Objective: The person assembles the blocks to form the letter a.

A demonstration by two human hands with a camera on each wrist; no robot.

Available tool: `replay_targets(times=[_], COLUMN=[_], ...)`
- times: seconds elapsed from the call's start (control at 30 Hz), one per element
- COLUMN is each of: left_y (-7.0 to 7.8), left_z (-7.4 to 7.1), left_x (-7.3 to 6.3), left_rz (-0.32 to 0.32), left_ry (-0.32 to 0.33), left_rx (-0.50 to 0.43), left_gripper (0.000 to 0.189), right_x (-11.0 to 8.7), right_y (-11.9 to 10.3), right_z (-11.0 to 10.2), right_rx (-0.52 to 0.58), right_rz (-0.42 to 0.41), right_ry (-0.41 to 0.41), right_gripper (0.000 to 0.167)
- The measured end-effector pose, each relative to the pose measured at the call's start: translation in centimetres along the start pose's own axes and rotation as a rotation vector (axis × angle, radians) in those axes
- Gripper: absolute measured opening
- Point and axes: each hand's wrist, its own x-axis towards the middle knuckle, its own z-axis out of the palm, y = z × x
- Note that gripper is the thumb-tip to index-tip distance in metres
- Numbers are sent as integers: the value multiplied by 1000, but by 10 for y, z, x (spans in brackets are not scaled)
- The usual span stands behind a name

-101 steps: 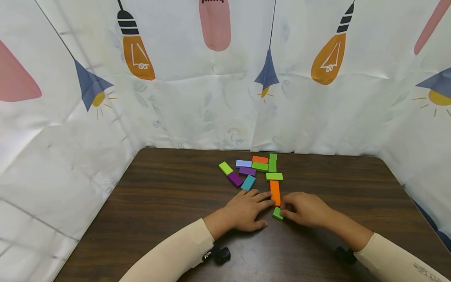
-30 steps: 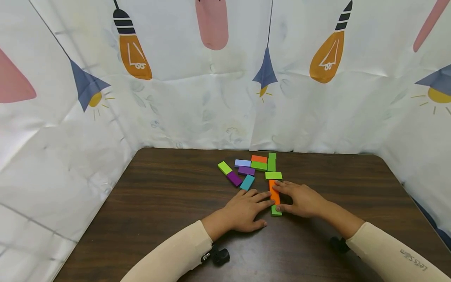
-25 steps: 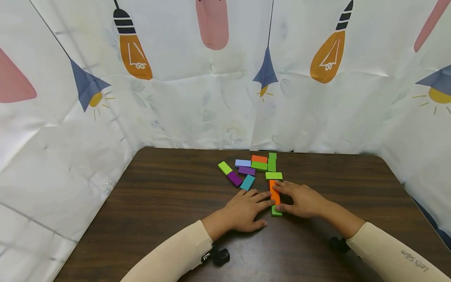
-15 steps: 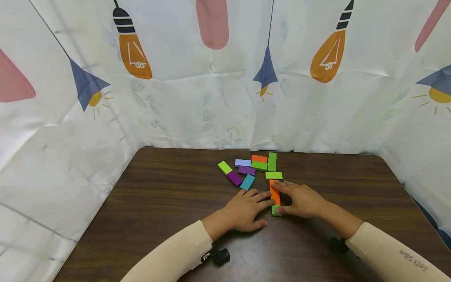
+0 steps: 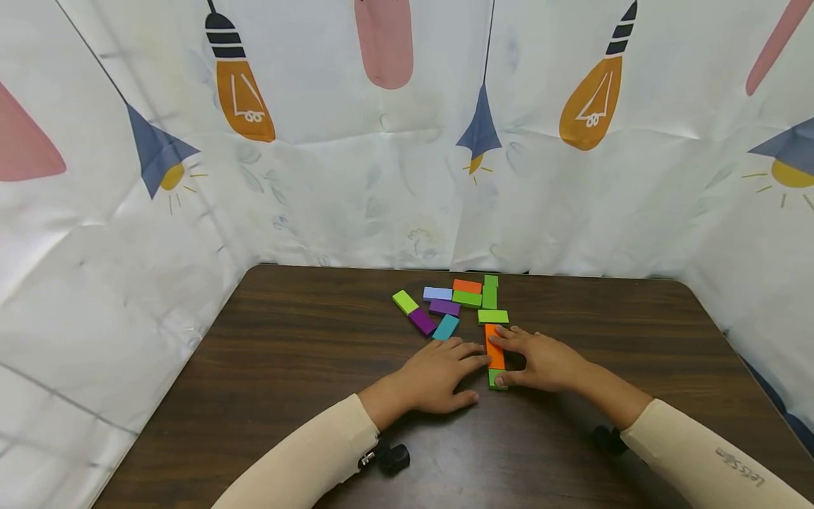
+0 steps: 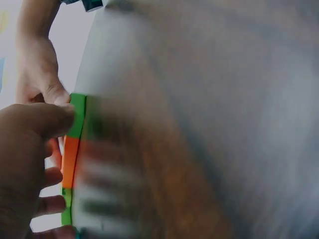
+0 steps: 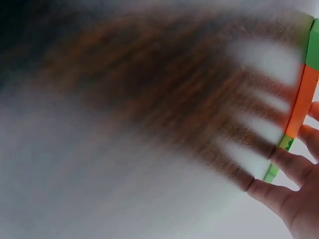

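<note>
An orange block [image 5: 492, 353] lies lengthwise on the brown table, with a short green block [image 5: 493, 386] lined up against its near end. My right hand [image 5: 548, 363] rests there with fingers spread, its thumb on the green block and a forefinger on the orange one. On the other side, my left hand [image 5: 435, 376] lies palm down with fingers spread, its fingertips close to the orange block's left edge. A lime green block [image 5: 493, 317] lies crosswise at the far end. In the left wrist view the left thumb overlaps the green block [image 6: 78, 117].
Beyond the hands lie a teal block [image 5: 446, 326], a dark purple block [image 5: 422, 322], a yellow-green block [image 5: 405, 302], a violet block [image 5: 444, 307], a pale blue block [image 5: 437, 293], a red-orange block [image 5: 467, 286] and several green blocks [image 5: 489, 297]. A patterned cloth [image 5: 356, 198] hangs behind the table.
The near green block, tilted earlier beside the right fingers, now sits straight against the orange block. My right hand has spread and shifted forward onto both. My left hand has drawn slightly left.
</note>
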Motion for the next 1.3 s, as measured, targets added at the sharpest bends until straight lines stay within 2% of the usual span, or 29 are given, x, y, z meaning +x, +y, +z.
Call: replay_targets(times=[0.1,0.2,0.3,0.4,0.67,0.9,1.13,1.3], left_y=[-8,-17,-25,-32,-38,-39,-37,-35], left_z=[-3,-6,-7,-6,-1,1,1,0], left_x=[2,4,5,7,12,13,11,11], left_rz=[-73,-207,-322,-372,-374,-363,-317,-291], left_ry=[102,175,196,187,184,174,177,175], left_rx=[27,85,127,136,137,86,35,34], left_gripper=[51,40,39,45,44,37,29,28], right_x=[0,1,1,2,1,1,0,-2], right_y=[1,2,2,2,1,2,1,-2], right_z=[0,1,1,1,0,1,3,4], right_rx=[-8,-20,-25,-20,-15,-13,16,60], right_rz=[-1,3,7,12,1,-14,-4,0], right_ry=[2,0,-2,-1,-2,8,2,-15], right_gripper=[89,89,89,88,88,88,88,89])
